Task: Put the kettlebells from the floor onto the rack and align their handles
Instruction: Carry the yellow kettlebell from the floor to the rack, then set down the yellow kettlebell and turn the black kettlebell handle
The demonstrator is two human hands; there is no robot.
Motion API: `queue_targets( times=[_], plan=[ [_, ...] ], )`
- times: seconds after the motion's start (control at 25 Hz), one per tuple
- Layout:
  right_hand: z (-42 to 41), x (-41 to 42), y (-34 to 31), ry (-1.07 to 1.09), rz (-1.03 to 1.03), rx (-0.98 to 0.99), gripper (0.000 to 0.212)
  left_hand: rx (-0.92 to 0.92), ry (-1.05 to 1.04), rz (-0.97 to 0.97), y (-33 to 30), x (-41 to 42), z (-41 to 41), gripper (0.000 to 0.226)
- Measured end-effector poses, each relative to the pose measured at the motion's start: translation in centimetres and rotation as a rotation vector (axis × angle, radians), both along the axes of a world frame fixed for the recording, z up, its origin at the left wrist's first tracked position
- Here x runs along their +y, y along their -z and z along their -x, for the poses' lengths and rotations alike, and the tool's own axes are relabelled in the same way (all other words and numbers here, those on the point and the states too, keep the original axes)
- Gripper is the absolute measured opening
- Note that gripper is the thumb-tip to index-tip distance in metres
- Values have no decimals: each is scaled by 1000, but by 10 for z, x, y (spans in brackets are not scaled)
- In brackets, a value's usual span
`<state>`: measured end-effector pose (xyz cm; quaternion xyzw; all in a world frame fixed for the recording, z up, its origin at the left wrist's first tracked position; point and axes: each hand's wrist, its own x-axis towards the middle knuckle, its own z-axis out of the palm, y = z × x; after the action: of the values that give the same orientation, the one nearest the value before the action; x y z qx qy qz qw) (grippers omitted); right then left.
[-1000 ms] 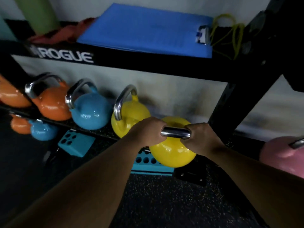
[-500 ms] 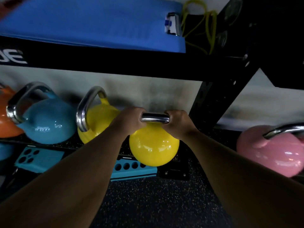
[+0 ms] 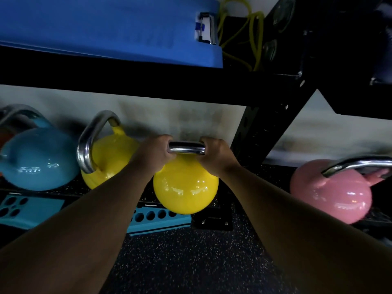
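At the centre of the view, under the black top shelf of the rack, a yellow kettlebell hangs from both hands. The left hand is clenched around the left end of its steel handle, the right hand around the right end, so the bare middle of the bar shows between them and runs from 9 to 3 o'clock. The ball sits at the front edge of the lower shelf, near the black upright; whether it touches the shelf cannot be told. Just beside it at 9 o'clock a second yellow kettlebell rests on the shelf, its handle pointing toward 11 o'clock. Farther toward 9 stands a blue kettlebell. Beyond the upright at 3 o'clock is a pink kettlebell. At 6 o'clock lies speckled floor, with a teal holed block below the held ball. Toward 11 o'clock a blue mat lies on the top shelf, yellow cord beside it
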<state>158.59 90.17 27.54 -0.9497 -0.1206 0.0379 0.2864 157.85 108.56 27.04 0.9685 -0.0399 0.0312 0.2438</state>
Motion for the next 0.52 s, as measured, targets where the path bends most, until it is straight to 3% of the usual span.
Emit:
queue_targets(
  times=[0.08,0.2,0.28,0.4,0.52],
  plan=[
    [6,0,-2,-11,-30,-14,27,-20,-88,78,4,-3,10,28],
    [23,-9,1,-23,-45,-23,56,16,-206,160,12,-10,36,67],
    [39,-19,6,-39,-63,4,72,147,-352,88,17,-14,57,84],
    [62,-48,7,-43,-111,30,76,377,-434,-128,22,-32,83,57],
    [83,-95,6,-72,-110,30,62,470,-369,-262,18,-70,101,34]
  ],
)
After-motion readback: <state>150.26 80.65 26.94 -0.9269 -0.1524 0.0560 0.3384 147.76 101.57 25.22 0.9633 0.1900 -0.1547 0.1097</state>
